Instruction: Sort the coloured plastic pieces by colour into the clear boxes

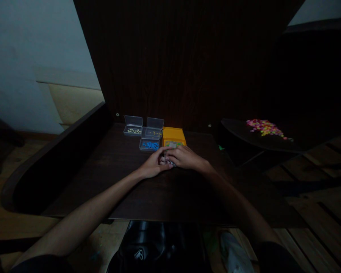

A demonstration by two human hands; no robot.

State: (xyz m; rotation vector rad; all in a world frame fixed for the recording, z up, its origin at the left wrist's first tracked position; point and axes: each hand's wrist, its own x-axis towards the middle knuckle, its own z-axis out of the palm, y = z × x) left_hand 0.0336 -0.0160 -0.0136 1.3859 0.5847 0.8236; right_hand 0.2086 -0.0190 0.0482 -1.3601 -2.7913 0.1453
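Observation:
My left hand (153,166) and my right hand (184,156) are together on the dark table, curled around a cluster of small whitish pieces (171,162). My fingers cover most of the pieces, so whether a container is under them cannot be seen. Just beyond my hands lies an open yellow box (173,133) with green and pale contents. To its left stands a clear lidded box (141,148) holding blue pieces (150,145). Farther back are a clear box of cream pieces (134,131) and another with a few yellowish pieces (155,133).
A dark panel (182,64) rises behind the table (116,170). On a curved shelf (235,131) to the right lies a pile of pink, yellow and orange pieces (264,127). A raised dark side board (59,155) borders the left. Something shiny and black (161,246) is below the front edge.

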